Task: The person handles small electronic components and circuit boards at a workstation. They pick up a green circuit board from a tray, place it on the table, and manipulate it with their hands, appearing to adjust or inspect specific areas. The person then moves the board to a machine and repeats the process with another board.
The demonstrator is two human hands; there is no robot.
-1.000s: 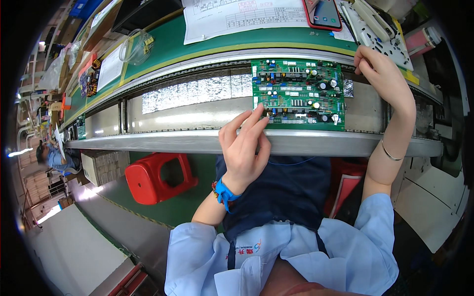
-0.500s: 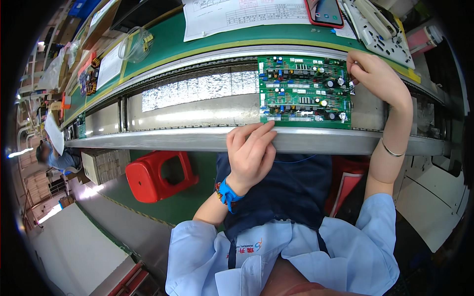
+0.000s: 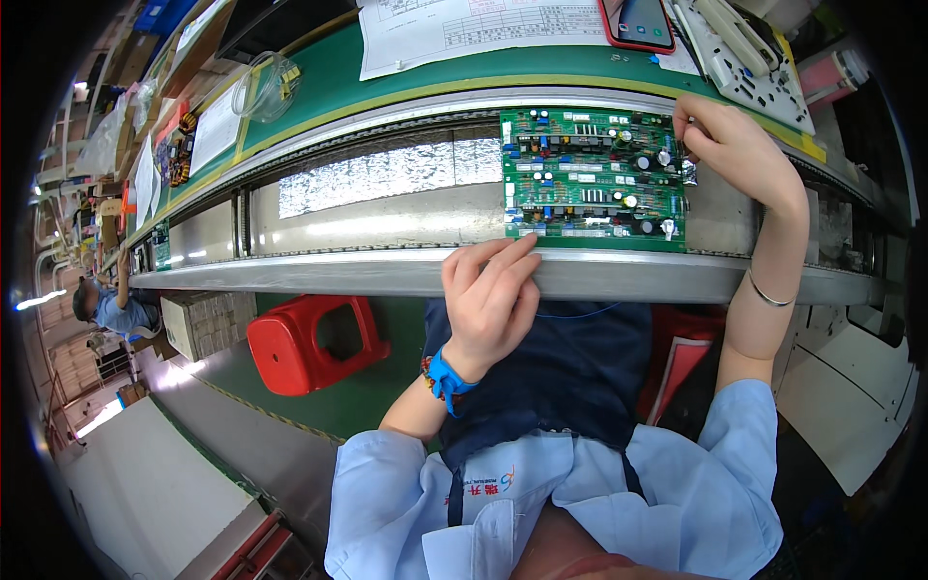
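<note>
A green circuit board (image 3: 594, 177) packed with small components lies across the two rails of a conveyor line in front of me. At its upper right edge, my right hand (image 3: 742, 155) has its thumb and bent fingers closed on the board's side. My left hand (image 3: 491, 307) rests on the near metal rail (image 3: 387, 274), loosely bent with fingers apart. Its fingertips touch the board's near left corner. The undersides of both hands' fingers are hidden. A blue band (image 3: 447, 379) circles my left wrist and a bangle (image 3: 768, 292) my right forearm.
Beyond the far rail, a green bench holds printed sheets (image 3: 483, 34), a red-cased phone (image 3: 638, 21), a clear round tub (image 3: 266, 89) and a white tray of small dark parts (image 3: 764, 82). A red stool (image 3: 314, 345) stands near left. Far left, a co-worker (image 3: 121, 307) sits by the line.
The board and my right hand have slid slightly left; my left hand stays put. Far left, the co-worker's white sheet has moved to the bench, and an arm now reaches to the line.
</note>
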